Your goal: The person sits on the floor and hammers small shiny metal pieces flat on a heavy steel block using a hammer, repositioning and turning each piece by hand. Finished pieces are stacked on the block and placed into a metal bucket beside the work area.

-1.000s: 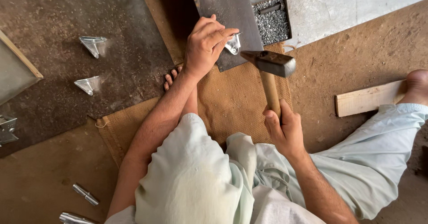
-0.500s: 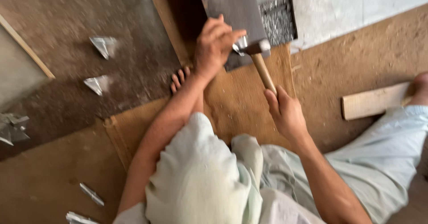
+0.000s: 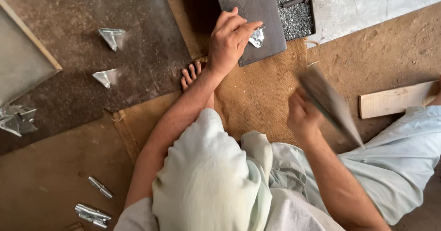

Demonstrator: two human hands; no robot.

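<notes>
My left hand (image 3: 231,39) pinches a small shiny metal piece (image 3: 257,37) flat against a dark metal plate (image 3: 257,10) that lies on burlap matting (image 3: 257,93). My right hand (image 3: 301,116) grips a wooden-handled hammer (image 3: 330,103), blurred with motion and swung back to the right, well away from the plate. I sit on the floor, with my knee in pale cloth (image 3: 206,166) between my arms and my toes (image 3: 190,72) showing beside my left wrist.
A small tray of tiny metal bits (image 3: 296,13) sits behind the plate. Folded metal corner pieces (image 3: 110,36) (image 3: 105,77) lie on the dark floor at left, more (image 3: 16,121) at the left edge. Metal tubes (image 3: 94,212) lie bottom left. A wooden block (image 3: 395,98) lies at right.
The hammer was down on the metal piece half a second ago; now it has swung back up and to the right. My left hand still holds the piece on the plate.
</notes>
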